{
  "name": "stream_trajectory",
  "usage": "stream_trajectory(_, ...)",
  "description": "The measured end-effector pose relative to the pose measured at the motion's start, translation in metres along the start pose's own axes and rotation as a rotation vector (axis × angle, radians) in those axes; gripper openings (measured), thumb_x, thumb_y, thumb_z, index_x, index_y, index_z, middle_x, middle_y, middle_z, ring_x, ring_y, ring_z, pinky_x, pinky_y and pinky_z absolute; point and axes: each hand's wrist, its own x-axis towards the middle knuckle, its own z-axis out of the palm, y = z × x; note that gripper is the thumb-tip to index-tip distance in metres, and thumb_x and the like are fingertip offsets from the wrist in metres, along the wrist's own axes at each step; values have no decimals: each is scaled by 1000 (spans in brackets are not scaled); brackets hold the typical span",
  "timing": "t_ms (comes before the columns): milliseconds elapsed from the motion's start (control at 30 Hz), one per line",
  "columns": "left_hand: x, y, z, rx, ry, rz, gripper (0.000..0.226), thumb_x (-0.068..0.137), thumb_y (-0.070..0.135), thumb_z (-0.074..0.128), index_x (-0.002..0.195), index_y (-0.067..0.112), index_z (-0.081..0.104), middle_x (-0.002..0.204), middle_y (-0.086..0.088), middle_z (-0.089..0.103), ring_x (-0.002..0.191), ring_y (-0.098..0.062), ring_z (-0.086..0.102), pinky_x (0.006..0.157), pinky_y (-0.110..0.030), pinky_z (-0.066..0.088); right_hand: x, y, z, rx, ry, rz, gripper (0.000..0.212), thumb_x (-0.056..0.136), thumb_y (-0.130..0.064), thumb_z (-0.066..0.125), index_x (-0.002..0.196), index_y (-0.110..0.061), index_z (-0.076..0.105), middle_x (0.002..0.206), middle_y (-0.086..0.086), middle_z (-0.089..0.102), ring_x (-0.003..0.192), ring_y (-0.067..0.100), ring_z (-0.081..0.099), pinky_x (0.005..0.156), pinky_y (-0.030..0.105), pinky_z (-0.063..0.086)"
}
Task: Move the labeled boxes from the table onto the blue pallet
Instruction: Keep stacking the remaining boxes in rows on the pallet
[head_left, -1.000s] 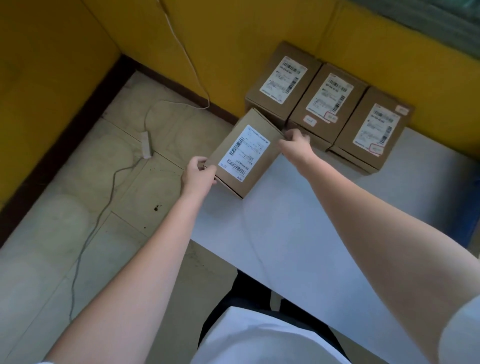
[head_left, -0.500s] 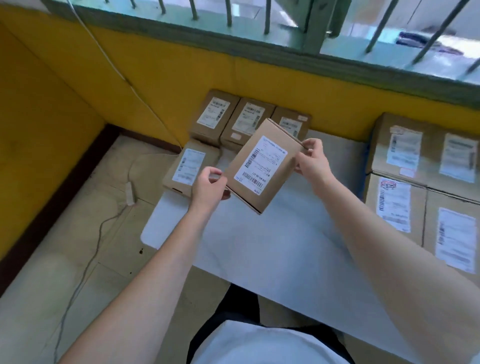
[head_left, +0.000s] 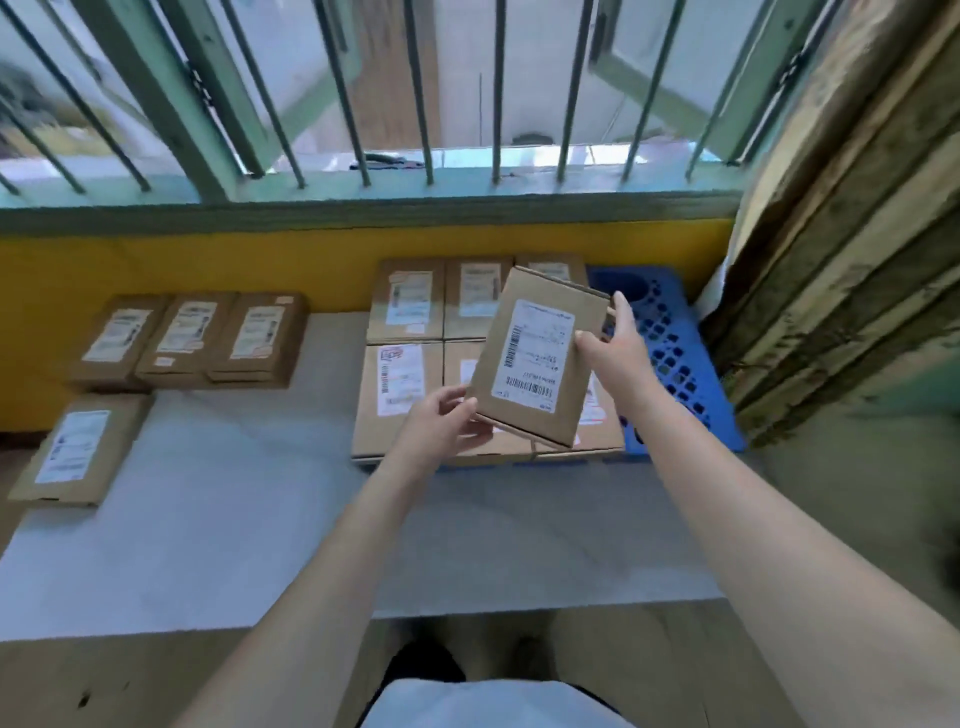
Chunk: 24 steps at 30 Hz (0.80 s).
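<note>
Holding one box (head_left: 537, 358) in the air, both hands sit on it: the left hand (head_left: 441, 426) grips its near-left corner, the right hand (head_left: 615, 345) clasps its right edge, fingers curled round the cardboard. The box hangs tilted, label up, above the stack (head_left: 410, 332) on the pallet (head_left: 675, 353), not yet set down.

By my reading the job is past halfway. Several boxes already lie flat in rows on the pallet, filling its left part. Four are left on the counter (head_left: 260, 519): a single box (head_left: 78, 449) at the left edge, nearer, and a row of three (head_left: 192, 338) along the far edge against the yellow wall.

For room: the near and middle counter is bare between the hands and the left boxes. The pallet shows an open blue strip on its right side, just beside the stack, likely the spot for this box, unless it goes on top. Stacked wooden planks (head_left: 841, 260) stand close against the pallet's right edge, so the right hand has little slack there. Window bars (head_left: 415, 104) rise beyond the wall, well clear.
</note>
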Motion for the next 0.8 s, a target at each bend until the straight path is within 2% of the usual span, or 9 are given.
stream_trajectory(67, 3, -3, 31, -57, -50, -52, 18, 99, 4, 49, 116, 1, 54, 92, -16, 66, 79, -25, 68, 76, -32, 61, -3, 5, -30, -4, 40, 32, 74, 96, -21, 57, 157, -22, 15, 149, -1, 41, 124, 15, 47, 97, 35, 44)
stream_trajectory(133, 8, -2, 57, -76, -78, -81, 11, 99, 5, 49, 106, 3, 58, 93, -16, 67, 82, -27, 68, 77, -32, 61, -5, 9, -50, -42, 55, 39, 61, 95, -23, 55, 151, -21, 30, 145, 0, 46, 122, 15, 48, 97, 35, 45)
stream_trajectory(233, 20, 5, 88, -58, -116, -100, 12, 100, 4, 47, 95, 6, 58, 90, -16, 66, 82, -28, 67, 83, -35, 59, -5, 12, -72, -85, 81, 82, 57, 90, -28, 58, 144, -24, 41, 141, 0, 50, 125, 20, 51, 101, 46, 48)
stream_trajectory(367, 43, 15, 126, 17, -143, -92, 18, 99, 6, 48, 116, 1, 51, 95, -19, 67, 81, -28, 69, 77, -33, 61, 4, 8, -99, -142, 132, 90, 57, 89, -23, 60, 144, -21, 44, 139, 2, 53, 117, 18, 53, 99, 42, 49)
stream_trajectory(467, 60, 19, 152, 173, -102, 0, 33, 97, 14, 54, 127, 5, 43, 100, -15, 66, 86, -30, 71, 75, -34, 62, 21, 9, -117, -185, 153, 67, 49, 92, -15, 57, 140, -19, 47, 131, 1, 58, 102, 11, 51, 83, 28, 48)
stream_trajectory(567, 69, 20, 173, 399, -114, 86, 42, 90, 25, 67, 124, 10, 47, 102, -7, 66, 89, -22, 71, 81, -40, 60, 44, 16, -135, -250, 144, 47, 49, 92, -17, 55, 140, -19, 47, 133, 3, 58, 102, 9, 49, 78, 22, 42)
stream_trajectory(667, 86, 15, 191, 576, -157, 152, 50, 81, 23, 77, 117, 22, 43, 96, 8, 62, 84, -4, 64, 71, -23, 57, 74, 29, -150, -243, 93, 70, 48, 94, -17, 54, 141, -19, 46, 130, 2, 58, 100, 9, 49, 64, 15, 39)
stream_trajectory(767, 114, 7, 209, 694, -115, 164, 56, 78, 22, 79, 122, 24, 45, 112, 3, 65, 98, -10, 66, 84, -32, 60, 110, 45, -162, -234, 25, 90, 47, 95, -20, 53, 142, -19, 45, 134, 3, 58, 101, 11, 51, 75, 21, 43)
stream_trajectory(800, 124, 4, 214, 724, -79, 168, 53, 79, 21, 78, 121, 25, 46, 115, 3, 66, 99, -11, 66, 85, -35, 60, 122, 50, -164, -237, -4, 97, 47, 95, -22, 52, 142, -19, 45, 133, 2, 58, 101, 11, 51, 73, 21, 44)
